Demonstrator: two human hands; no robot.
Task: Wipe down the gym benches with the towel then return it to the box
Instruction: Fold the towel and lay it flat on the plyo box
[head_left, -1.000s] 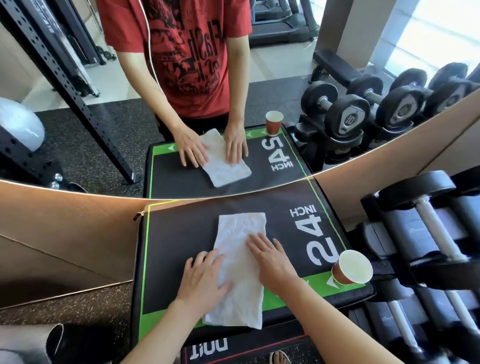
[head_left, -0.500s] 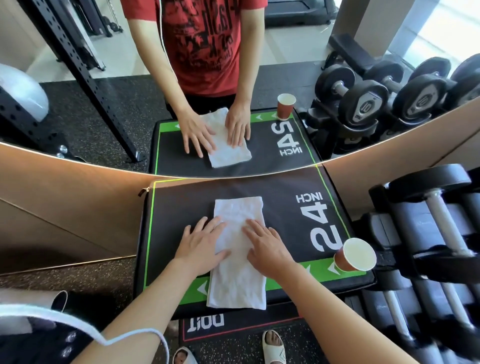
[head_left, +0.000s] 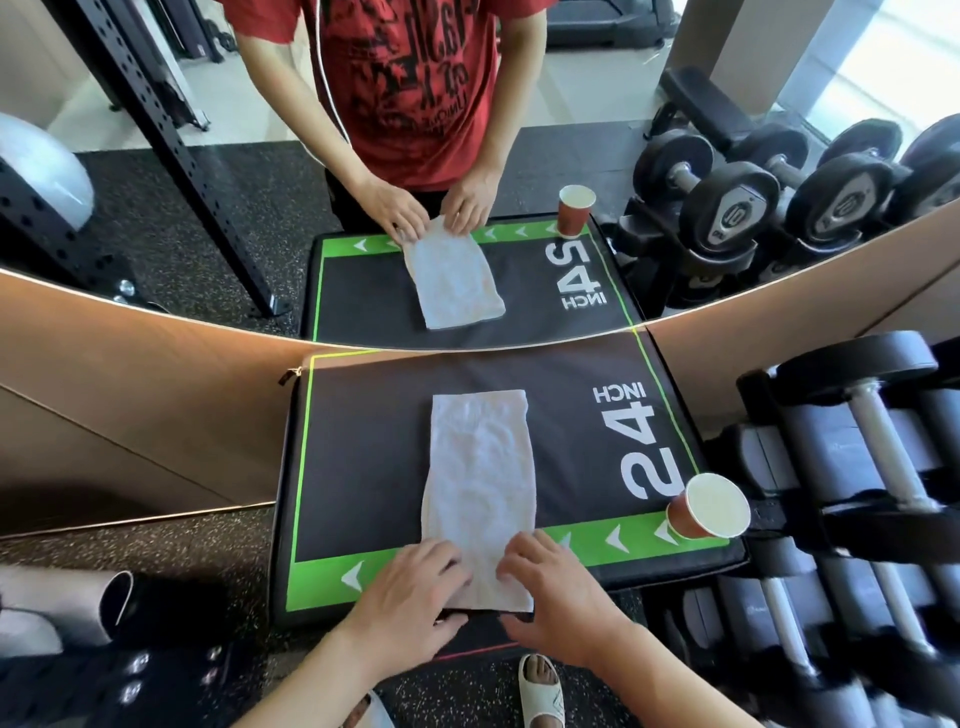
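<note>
While hands (head_left: 483, 582) press towel (head_left: 480, 483), cup (head_left: 707, 506) stands.

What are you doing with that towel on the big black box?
A person is wiping the top of a black and green padded box marked 24 INCH with a white towel. The towel lies flat along the middle of the top. The left hand and the right hand both rest on its near end, at the green edge. A paper cup stands on the right corner. A mirror behind reflects it all, and dumbbells sit alongside.
</note>
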